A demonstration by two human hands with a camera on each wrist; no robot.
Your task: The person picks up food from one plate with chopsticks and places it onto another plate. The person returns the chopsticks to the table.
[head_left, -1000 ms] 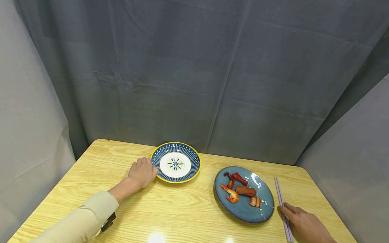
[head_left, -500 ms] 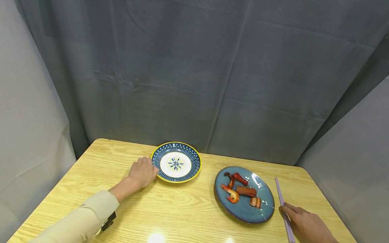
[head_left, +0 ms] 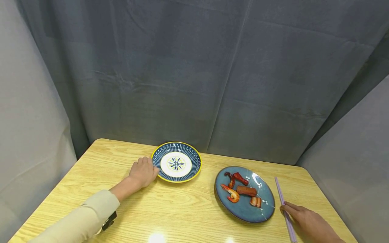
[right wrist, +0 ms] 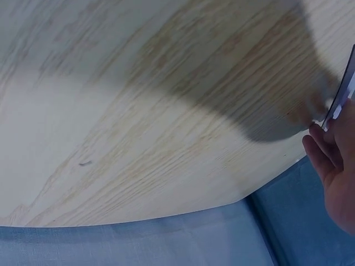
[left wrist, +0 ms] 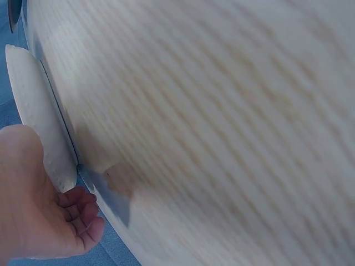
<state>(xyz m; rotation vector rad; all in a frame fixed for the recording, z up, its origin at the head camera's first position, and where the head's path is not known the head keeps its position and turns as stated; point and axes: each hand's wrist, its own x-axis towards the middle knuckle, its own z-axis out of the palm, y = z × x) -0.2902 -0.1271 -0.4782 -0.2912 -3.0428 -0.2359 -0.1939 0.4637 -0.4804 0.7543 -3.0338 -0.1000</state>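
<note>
In the head view my left hand (head_left: 143,172) holds the left rim of a round plate (head_left: 176,164) with a yellow edge, blue border and white centre. In the left wrist view the curled fingers (left wrist: 83,219) are at the plate's pale outer side (left wrist: 41,111). On the right, my right hand (head_left: 307,221) pinches a pair of lilac chopsticks (head_left: 280,194) between thumb and fingers. Left of them sits a blue-grey plate (head_left: 243,212) carrying a shrimp (head_left: 231,194), a drumstick-like piece (head_left: 240,178), a curled tentacle-like piece (head_left: 231,182), a brown rectangular piece (head_left: 246,191) and a striped meat piece (head_left: 256,201).
Both plates stand on a light wooden table (head_left: 182,209). A dark grey curtain (head_left: 182,84) hangs behind its far edge. Paler cloth panels (head_left: 30,101) flank the table on the left and right.
The right hand has shifted slightly to the right. The chopsticks, which showed as two sticks a second ago, now look closely aligned. The left hand and both plates keep their places.
</note>
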